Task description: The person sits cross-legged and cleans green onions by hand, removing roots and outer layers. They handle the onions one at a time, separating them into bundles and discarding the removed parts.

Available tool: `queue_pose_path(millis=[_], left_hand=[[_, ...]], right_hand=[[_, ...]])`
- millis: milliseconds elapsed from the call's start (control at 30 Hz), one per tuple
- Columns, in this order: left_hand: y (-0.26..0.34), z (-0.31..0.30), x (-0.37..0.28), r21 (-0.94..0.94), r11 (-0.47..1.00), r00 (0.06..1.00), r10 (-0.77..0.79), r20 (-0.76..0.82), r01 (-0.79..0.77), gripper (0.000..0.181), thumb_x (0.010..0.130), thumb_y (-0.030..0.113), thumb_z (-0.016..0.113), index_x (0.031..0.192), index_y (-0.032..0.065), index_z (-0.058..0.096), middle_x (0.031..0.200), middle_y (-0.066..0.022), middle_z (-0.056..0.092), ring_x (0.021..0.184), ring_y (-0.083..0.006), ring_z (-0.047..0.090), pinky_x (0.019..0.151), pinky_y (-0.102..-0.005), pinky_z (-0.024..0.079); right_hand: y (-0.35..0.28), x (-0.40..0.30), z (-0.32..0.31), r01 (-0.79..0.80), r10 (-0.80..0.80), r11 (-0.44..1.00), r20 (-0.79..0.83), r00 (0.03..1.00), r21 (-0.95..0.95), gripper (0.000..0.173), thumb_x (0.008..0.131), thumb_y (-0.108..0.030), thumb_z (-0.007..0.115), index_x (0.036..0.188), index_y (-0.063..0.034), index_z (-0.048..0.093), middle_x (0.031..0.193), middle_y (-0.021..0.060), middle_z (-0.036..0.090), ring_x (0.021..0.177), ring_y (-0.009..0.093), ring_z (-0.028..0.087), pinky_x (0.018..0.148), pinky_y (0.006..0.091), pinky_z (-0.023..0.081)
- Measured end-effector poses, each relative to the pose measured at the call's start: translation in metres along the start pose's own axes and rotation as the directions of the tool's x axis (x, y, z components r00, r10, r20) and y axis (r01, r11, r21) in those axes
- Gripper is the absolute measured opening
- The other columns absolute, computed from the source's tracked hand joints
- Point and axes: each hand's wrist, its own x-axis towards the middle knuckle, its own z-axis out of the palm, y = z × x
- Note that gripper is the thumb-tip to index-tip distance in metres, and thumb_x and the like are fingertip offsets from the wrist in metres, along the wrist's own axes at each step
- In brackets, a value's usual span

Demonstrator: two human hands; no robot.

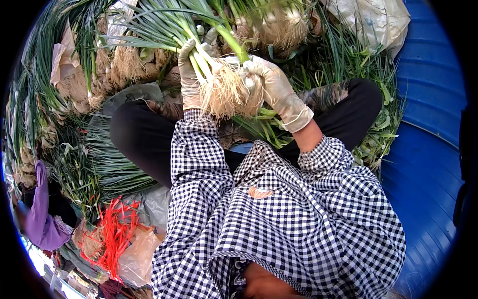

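Note:
My left hand, in a soiled light glove, grips a bunch of green garlic or similar alliums by the pale stems just above the roots. The leaves fan out to the upper left, and tangled tan roots hang between my hands. On the right, my gloved right hand closes on the root end of a thicker green stalk that leans against the bunch. Its fingertips are partly hidden among stem and roots. Both hands are raised above my crossed legs.
Rooted bundles lie along the upper left and top. Loose leaves are heaped by my right knee. Red plastic ties and a clear plastic bag lie lower left, near another person's purple sleeve. A blue ribbed surface borders the right.

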Motion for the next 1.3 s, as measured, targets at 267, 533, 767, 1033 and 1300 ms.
queue_pose_path(millis=[267,533,767,1033,1300], left_hand=[[-0.008,-0.024,0.016,0.038,0.996,0.991,0.087,-0.097,-0.084,0.024,0.085,0.006,0.067,0.108,-0.0010,0.064,0.095,-0.0106,0.070,0.079,-0.0261,0.070,0.076,-0.0394,0.062],[-0.012,-0.023,0.017,0.125,0.984,0.958,0.158,-0.240,-0.131,0.017,0.085,0.007,0.069,0.100,0.0040,0.060,0.085,-0.0120,0.067,0.077,-0.0271,0.070,0.071,-0.0398,0.063],[-0.006,-0.026,0.016,-0.076,0.997,0.994,-0.007,-0.107,-0.001,0.015,0.085,0.009,0.069,0.098,0.0024,0.064,0.087,-0.0122,0.069,0.077,-0.0288,0.070,0.071,-0.0405,0.063],[-0.008,-0.024,0.016,0.089,0.991,0.964,0.121,-0.236,-0.102,0.015,0.083,0.007,0.070,0.096,0.0011,0.064,0.086,-0.0124,0.069,0.077,-0.0294,0.070,0.076,-0.0418,0.062],[-0.008,-0.014,0.001,0.182,0.980,0.956,0.124,-0.267,-0.076,0.025,0.085,0.011,0.068,0.105,-0.0010,0.061,0.092,-0.0146,0.069,0.077,-0.0263,0.071,0.073,-0.0383,0.064]], right_hand=[[0.022,0.014,0.027,0.302,-0.493,0.769,-0.222,0.841,-0.564,0.029,0.093,-0.007,0.062,0.122,-0.0009,0.062,0.109,0.0093,0.067,0.094,0.014,0.063,0.084,0.0279,0.052],[-0.001,0.022,0.029,0.362,-0.740,0.449,-0.113,0.663,-0.817,0.032,0.083,-0.003,0.067,0.116,-0.0017,0.065,0.106,0.0134,0.067,0.098,0.028,0.064,0.090,0.0355,0.051],[-0.017,-0.026,0.026,0.292,-0.321,0.944,-0.215,0.922,-0.154,0.018,0.101,-0.017,0.054,0.108,-0.0031,0.062,0.100,0.0043,0.068,0.079,0.009,0.058,0.072,0.0236,0.048],[-0.049,-0.033,-0.017,0.257,-0.409,0.488,0.042,0.912,-0.834,0.033,0.094,-0.018,0.065,0.123,-0.0038,0.062,0.100,0.0090,0.069,0.093,0.016,0.064,0.080,0.0304,0.050],[-0.056,0.090,0.043,0.051,-0.063,0.988,-0.081,0.995,-0.146,0.021,0.092,-0.020,0.068,0.107,-0.0049,0.066,0.090,0.0044,0.072,0.083,0.015,0.069,0.071,0.0276,0.056]])
